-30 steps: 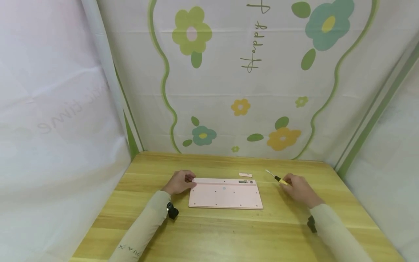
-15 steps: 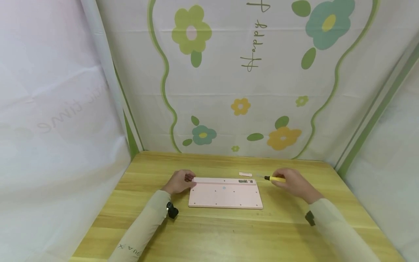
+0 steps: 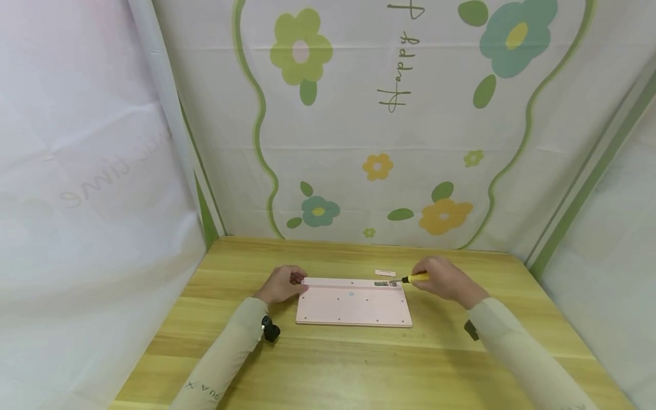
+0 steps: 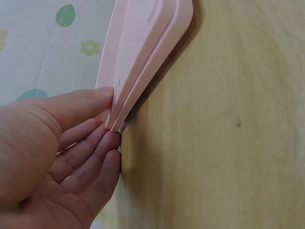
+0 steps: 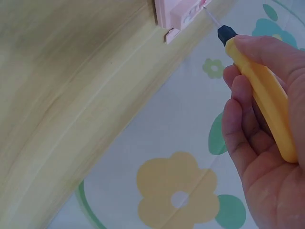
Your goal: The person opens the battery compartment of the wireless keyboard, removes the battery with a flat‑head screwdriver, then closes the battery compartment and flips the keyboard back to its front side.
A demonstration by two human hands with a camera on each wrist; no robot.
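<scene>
A pink keyboard (image 3: 353, 310) lies on the table with its screw-dotted underside up. At its far left corner my left hand (image 3: 279, 285) pinches the edge, thumb on one face and fingers at the other in the left wrist view. My right hand (image 3: 446, 279) grips the yellow handle of a screwdriver (image 5: 264, 90). The shaft points left, its tip at the small uncovered compartment (image 3: 381, 283) near the keyboard's far right corner. Whether the tip touches anything inside is too small to tell. Behind that corner lies a small pink cover (image 3: 385, 273), apart from the keyboard.
The wood-grain table (image 3: 328, 364) reaches back to a white flower-printed cloth (image 3: 333, 125). White cloth also hangs at the left and right sides. A small black camera (image 3: 270, 329) sits at the left wrist.
My right hand has moved left with the screwdriver, turning it until its tip came over the keyboard's compartment. My left hand and the keyboard have stayed in place.
</scene>
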